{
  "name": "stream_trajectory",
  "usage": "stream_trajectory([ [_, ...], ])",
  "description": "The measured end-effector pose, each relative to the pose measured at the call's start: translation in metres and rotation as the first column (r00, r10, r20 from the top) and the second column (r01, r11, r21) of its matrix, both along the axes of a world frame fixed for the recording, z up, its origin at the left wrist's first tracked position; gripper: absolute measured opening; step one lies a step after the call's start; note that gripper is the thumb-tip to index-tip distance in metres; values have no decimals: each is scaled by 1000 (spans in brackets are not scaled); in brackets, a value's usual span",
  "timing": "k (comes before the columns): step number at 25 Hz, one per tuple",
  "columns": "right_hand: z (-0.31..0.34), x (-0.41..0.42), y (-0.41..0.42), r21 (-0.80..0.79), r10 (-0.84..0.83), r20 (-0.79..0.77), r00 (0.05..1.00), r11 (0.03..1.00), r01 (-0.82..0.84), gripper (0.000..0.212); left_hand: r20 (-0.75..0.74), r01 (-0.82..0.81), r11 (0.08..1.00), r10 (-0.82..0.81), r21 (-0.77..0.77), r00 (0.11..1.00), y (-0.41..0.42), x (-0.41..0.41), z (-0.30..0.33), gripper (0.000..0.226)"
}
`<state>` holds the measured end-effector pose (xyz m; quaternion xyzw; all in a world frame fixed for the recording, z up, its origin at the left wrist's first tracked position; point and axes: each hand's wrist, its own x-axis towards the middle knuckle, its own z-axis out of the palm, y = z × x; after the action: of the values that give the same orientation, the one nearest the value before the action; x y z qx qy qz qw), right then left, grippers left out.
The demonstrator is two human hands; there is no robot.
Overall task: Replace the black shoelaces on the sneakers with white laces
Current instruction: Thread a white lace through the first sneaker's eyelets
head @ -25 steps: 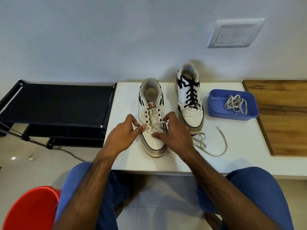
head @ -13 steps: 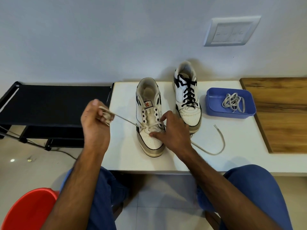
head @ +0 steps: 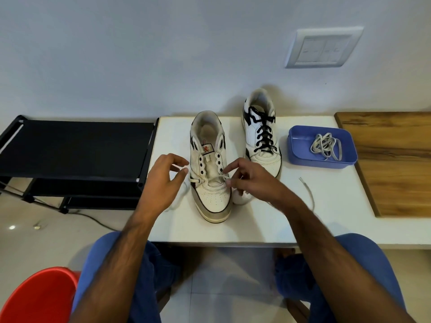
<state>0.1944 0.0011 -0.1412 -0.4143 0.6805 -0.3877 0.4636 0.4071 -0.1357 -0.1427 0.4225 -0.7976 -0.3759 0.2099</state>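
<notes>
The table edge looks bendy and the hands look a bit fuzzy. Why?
Head view: the wide-angle lens bows the white table at its edges; the left hand and right hand are slightly motion-blurred; soft shadows sit behind the black-laced sneaker.

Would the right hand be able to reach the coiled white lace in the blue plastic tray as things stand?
Probably yes: the right hand has bare white tabletop between it and the blue plastic tray, whose open top leaves the coiled white lace exposed.
</notes>
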Motion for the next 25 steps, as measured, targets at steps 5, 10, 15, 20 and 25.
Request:
stream_trajectory([
  [5,26,-6,3,-257,75,475,877,965,56,25,28,364,920,-364,-147,931,18,-16,-4,37],
  [10,32,-10,2,-248,-83,416,905,948,201,21,148,199,960,-171,-199,974,17,-18,-12,47],
  [15,33,-22,7,-205,-189,426,885,932,298,21,251,143,990,-140,7,958,18,-18,-15,26],
  [20,18,-46,14,-173,-356,-273,893,932,319,26,254,27,1000,-27,5,967,10,-15,-16,27],
  [25,10,-75,23,-164,-328,-413,850,945,285,20,228,59,998,-59,9,972,6,-14,-21,21],
])
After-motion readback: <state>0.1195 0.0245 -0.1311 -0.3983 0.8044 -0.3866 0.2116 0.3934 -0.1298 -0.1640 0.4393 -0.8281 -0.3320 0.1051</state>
